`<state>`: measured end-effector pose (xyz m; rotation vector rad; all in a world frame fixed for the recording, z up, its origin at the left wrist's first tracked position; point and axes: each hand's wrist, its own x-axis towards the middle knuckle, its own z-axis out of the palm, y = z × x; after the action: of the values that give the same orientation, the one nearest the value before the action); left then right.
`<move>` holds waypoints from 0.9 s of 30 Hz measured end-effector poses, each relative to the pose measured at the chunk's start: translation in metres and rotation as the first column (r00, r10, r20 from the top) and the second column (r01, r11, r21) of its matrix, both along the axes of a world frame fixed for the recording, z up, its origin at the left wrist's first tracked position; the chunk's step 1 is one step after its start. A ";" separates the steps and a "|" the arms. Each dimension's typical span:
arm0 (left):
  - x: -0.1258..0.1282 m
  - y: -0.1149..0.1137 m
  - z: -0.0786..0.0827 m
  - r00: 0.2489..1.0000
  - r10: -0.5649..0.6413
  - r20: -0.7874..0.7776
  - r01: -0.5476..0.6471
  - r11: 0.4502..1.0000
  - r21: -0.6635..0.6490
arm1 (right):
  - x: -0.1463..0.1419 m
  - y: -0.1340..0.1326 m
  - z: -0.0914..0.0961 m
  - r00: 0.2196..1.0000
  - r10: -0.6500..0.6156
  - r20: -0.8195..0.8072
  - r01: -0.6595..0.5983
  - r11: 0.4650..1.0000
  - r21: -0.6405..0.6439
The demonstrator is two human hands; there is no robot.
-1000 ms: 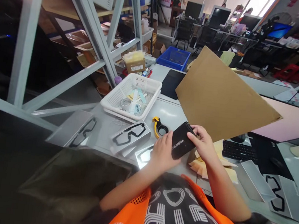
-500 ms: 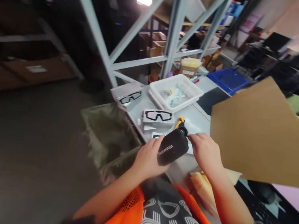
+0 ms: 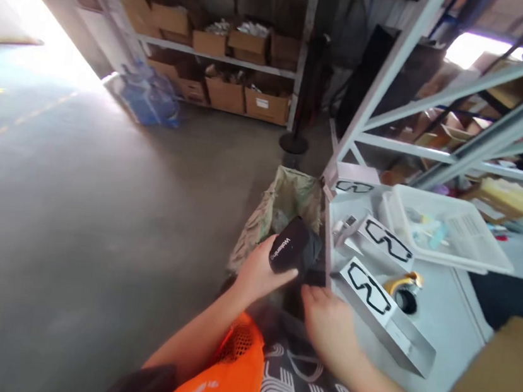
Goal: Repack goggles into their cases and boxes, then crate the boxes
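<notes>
My left hand (image 3: 256,272) is closed around a black case (image 3: 290,245) with white lettering that seems to read "Wakening". The case is tilted in front of a bin with a crumpled liner (image 3: 257,227). My right hand (image 3: 329,322) is just below and right of the case, its fingers pressed together by something dark at the table edge. Whatever they pinch is blurred. On the table, white boxes (image 3: 369,287) printed with black-framed glasses lie beside a yellow and black roll (image 3: 405,296).
A white plastic tray (image 3: 479,245) with small packets stands at the table's back. Cardboard (image 3: 507,372) lies at the right. Ahead are a metal rack upright (image 3: 391,72), shelves of cartons (image 3: 266,104) and a round-based stand (image 3: 293,143). Blue water bottles (image 3: 147,96) stand on the floor.
My view has turned left. The black case has moved from over the table to the bin. The black round thing by my right hand's fingers now rests on the table.
</notes>
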<state>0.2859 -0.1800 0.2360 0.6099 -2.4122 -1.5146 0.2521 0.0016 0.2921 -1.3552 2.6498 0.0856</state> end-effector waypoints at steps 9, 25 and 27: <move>0.018 -0.120 -0.001 0.755 0.620 0.213 -0.323 0.068 0.944 | 0.030 -0.190 -0.067 0.907 0.392 0.151 -0.408 0.907 0.099; 0.085 -0.376 -0.033 0.622 0.783 -0.015 -0.238 0.208 0.949 | -0.015 -0.494 -0.031 0.806 0.505 0.308 -0.102 0.632 -0.769; 0.084 -0.393 -0.043 0.662 0.749 0.005 -0.238 0.204 0.949 | -0.022 -0.523 -0.042 0.861 0.424 0.279 -0.107 0.688 -0.718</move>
<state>0.3699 -0.5727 0.1933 0.9528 -0.6093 -2.1658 0.2305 -0.5213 0.2496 -1.6986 2.1251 -1.1416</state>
